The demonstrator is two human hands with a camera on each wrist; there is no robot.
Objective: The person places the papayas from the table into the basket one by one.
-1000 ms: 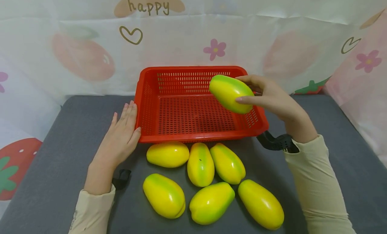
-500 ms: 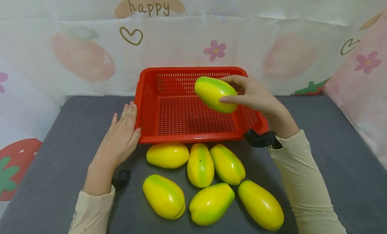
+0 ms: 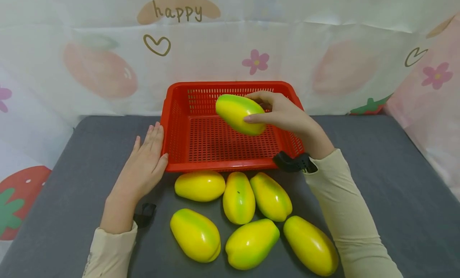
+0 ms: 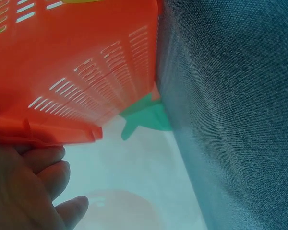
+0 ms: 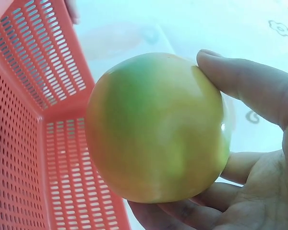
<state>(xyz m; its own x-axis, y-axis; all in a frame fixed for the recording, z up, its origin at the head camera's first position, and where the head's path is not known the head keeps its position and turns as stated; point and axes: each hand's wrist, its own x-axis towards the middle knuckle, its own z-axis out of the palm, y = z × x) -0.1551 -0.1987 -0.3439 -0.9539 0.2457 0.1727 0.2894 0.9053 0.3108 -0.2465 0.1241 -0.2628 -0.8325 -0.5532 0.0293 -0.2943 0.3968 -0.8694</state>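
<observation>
My right hand (image 3: 284,114) holds a yellow-green papaya (image 3: 238,114) above the red plastic basket (image 3: 223,165), thumb on the near side and fingers round the far side. The right wrist view shows this papaya (image 5: 156,129) end-on between thumb and fingers, with the basket wall (image 5: 81,172) beyond it. With straight fingers, my left hand (image 3: 141,166) rests against the basket's left side. Seen from the left wrist, the fingers (image 4: 55,177) touch the rim of the basket (image 4: 77,62). No fruit shows on the visible part of the basket's floor.
Several more papayas lie on the grey cloth in front of the basket, among them one papaya (image 3: 200,186) close to its front wall and another papaya (image 3: 310,246) at the near right. A printed curtain (image 3: 215,50) hangs behind.
My right hand has carried the papaya leftward over the basket, from its right side toward the middle. The left hand and the papayas on the cloth stay in place.
</observation>
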